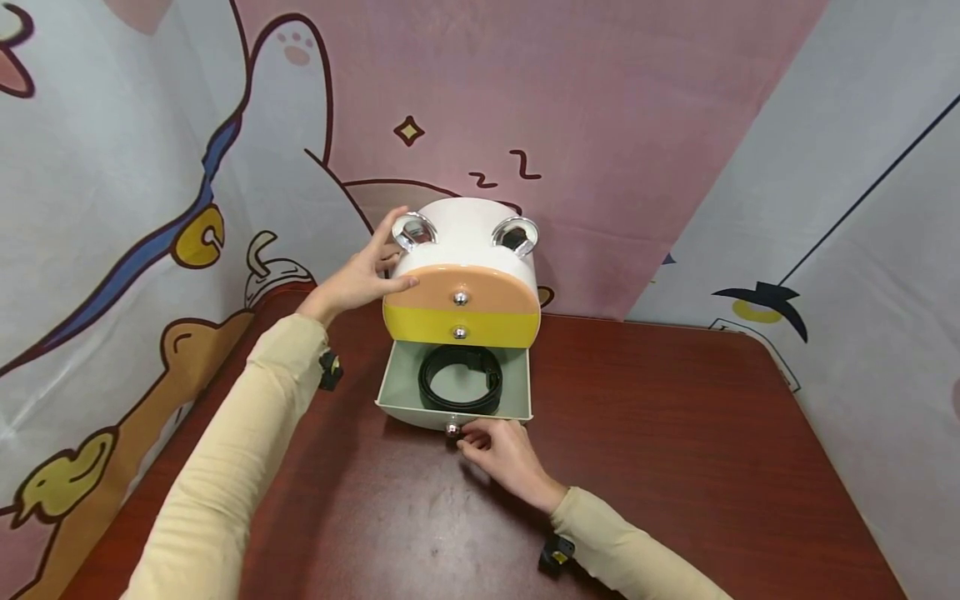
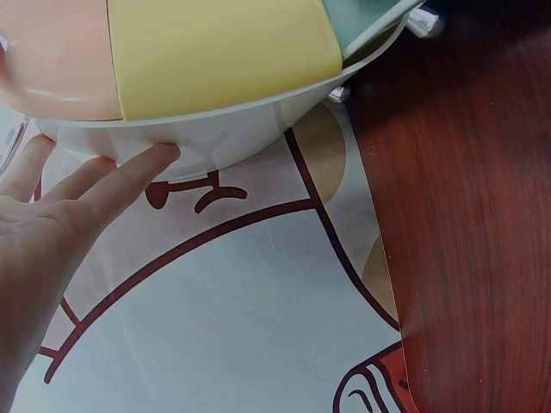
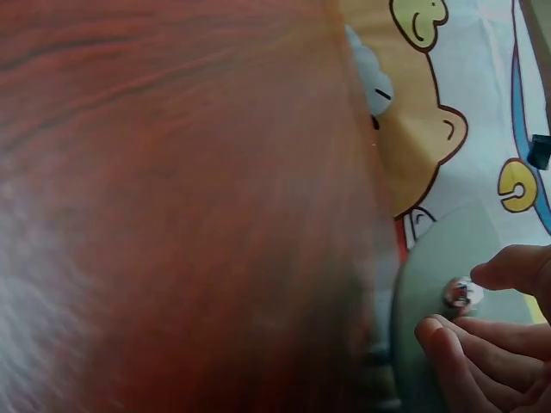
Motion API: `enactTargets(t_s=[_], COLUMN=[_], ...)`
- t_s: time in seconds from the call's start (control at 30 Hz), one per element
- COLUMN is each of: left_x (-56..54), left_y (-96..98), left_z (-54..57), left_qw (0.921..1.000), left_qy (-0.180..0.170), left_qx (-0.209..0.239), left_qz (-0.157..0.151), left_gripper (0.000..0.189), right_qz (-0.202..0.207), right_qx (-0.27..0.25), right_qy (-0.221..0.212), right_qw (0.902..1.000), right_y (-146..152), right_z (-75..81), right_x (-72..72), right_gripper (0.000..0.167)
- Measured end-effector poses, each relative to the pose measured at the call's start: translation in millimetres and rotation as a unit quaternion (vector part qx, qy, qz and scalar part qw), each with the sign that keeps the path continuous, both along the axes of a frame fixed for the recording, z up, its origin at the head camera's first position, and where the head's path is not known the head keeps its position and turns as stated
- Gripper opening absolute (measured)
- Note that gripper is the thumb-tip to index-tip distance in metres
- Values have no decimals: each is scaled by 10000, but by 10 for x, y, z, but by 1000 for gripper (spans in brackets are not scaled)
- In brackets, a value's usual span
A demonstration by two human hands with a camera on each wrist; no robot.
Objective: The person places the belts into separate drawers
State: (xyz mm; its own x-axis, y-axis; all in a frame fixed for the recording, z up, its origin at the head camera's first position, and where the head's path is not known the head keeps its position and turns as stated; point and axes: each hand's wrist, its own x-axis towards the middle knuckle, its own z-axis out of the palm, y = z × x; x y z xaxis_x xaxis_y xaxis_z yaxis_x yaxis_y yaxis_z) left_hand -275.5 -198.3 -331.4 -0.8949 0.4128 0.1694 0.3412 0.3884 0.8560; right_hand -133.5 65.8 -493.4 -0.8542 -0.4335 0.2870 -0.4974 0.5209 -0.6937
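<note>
A white drawer cabinet (image 1: 468, 237) with chrome ear-like rings has an orange drawer (image 1: 427, 287) and a yellow drawer (image 1: 420, 323), both closed. Its pale green bottom drawer (image 1: 397, 396) is pulled out, and a coiled black belt (image 1: 426, 387) lies inside. My left hand (image 1: 360, 275) rests on the cabinet's left side, thumb towards the front; in the left wrist view, extended fingers (image 2: 129, 185) touch the white wall. Beside the green drawer's round metal knob (image 1: 453, 430) is my right hand (image 1: 510, 458). In the right wrist view, its thumb and fingers stand loosely apart around the knob (image 3: 463, 294).
The cabinet stands on a dark red-brown wooden table (image 1: 637, 433), near its back edge. Cartoon-printed cloth (image 1: 600, 125) hangs behind and along both sides. A small black device (image 1: 330, 369) sits at the left wrist, another black device (image 1: 556, 554) at the right.
</note>
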Motion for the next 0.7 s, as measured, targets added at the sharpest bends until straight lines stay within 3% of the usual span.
enactTargets(t_s=[0.2, 0.47, 0.7], left_x=[-10, -15, -16], left_y=[-10, -4, 3], left_z=[-9, -1, 1], left_qw=[10000, 9999, 9997], left_qy=[-2, -43, -137], left_qx=[54, 122, 182], left_qz=[-68, -74, -114], left_gripper=[96, 95, 97], right_qz=[-369, -1041, -1435], right_qx=[181, 566, 734], right_qy=[189, 650, 670], right_qw=[9990, 9908, 9847], right_y=[-57, -151, -226], right_z=[-110, -111, -118], right_x=[-19, -23, -30], right_gripper=[19, 27, 40])
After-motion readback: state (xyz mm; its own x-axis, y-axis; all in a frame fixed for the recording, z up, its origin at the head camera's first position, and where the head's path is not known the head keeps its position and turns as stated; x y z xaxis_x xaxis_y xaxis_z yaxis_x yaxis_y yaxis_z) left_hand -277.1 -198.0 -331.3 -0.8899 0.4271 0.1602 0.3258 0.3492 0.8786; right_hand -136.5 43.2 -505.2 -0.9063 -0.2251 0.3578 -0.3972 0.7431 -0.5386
